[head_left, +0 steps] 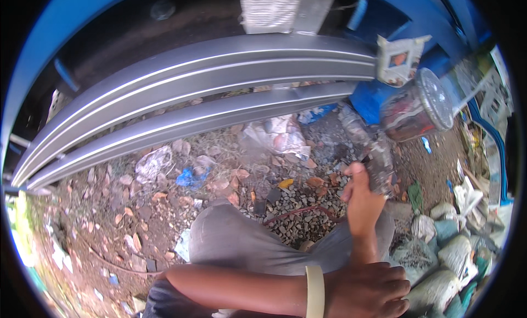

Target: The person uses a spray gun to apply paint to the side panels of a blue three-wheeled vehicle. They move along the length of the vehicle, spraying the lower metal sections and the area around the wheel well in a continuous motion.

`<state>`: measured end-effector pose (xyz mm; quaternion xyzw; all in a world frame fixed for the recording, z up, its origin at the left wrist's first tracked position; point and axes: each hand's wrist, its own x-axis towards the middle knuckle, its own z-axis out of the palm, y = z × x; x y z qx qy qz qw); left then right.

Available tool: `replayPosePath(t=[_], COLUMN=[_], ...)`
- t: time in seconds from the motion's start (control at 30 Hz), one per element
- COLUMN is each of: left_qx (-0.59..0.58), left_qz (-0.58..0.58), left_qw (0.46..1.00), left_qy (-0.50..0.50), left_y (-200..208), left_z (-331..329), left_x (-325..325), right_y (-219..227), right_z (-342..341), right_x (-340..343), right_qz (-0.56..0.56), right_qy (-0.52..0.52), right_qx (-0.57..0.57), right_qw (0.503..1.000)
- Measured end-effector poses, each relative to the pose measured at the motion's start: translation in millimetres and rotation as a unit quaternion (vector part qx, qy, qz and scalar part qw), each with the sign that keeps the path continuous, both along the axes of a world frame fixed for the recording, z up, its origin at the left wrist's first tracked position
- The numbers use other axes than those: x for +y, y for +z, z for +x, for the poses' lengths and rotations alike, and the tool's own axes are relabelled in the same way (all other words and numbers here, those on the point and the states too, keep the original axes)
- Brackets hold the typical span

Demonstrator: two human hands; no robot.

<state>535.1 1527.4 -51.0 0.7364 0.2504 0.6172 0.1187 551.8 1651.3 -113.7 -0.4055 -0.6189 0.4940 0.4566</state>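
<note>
My right hand [362, 203] reaches forward beyond my knees with its thumb up. It is closed on a dark, flat-looking object with pale smears [380, 167], blurred so that its kind is unclear. My left forearm, wearing a pale bracelet [314, 291], crosses low in front of me. At its end my left hand [373, 289] lies over my right forearm with its fingers curled; what they hold, if anything, is hidden. Ahead run long grey ribbed metal rails [230, 71]. Beyond my right hand stands a clear lidded plastic tub [411, 109] with dark reddish contents.
Filled plastic bags [439, 263] are heaped at the right. A pale packet [403, 59] sits at the rails' right end, above blue plastic [366, 101]. Crumpled wrappers [280, 136], dry leaves and gravel [299, 222] cover the ground. Blue metalwork frames the top.
</note>
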Motion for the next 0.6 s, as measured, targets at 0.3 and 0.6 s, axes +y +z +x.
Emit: replayPosePath(t=[0.3, 0.6], left_qx=[0.076, 0.107], left_qz=[-0.006, -0.007], left_qw=[0.991, 0.989], left_qy=[0.108, 0.097], left_y=[1, 5], left_z=[3, -9], left_x=[-28, -38], right_y=[9, 36], right_z=[-97, -91], right_x=[-105, -117], right_qz=[0.104, 0.084], right_qy=[0.303, 0.343], right_qx=[-0.01, 0.02], right_qw=[0.947, 0.935])
